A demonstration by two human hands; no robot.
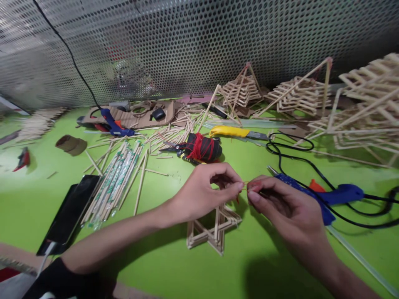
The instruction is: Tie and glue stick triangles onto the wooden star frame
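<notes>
My left hand (204,193) is closed in a pinch, with thumb and forefinger gripping a thin red-orange thread (245,189). Facing it, my right hand (288,207) pinches the same thread, so a short length spans the small gap between my fingertips. A red end dangles beneath the left fingertips. Below and behind my left hand, a star-shaped frame of wooden sticks (215,236) rests on the green table; the hand covers its upper part. Beyond lies a black bundle wound with red thread (204,147), beside black-bladed scissors (174,148).
A blue glue gun (336,195) with black cable lies right of my right hand; another glue gun (114,124) stands back left. A yellow-handled knife (233,132), loose sticks (174,137), bagged sticks (115,178) and a phone (70,211) surround the workspace. Stick structures (301,95) line the mesh wall.
</notes>
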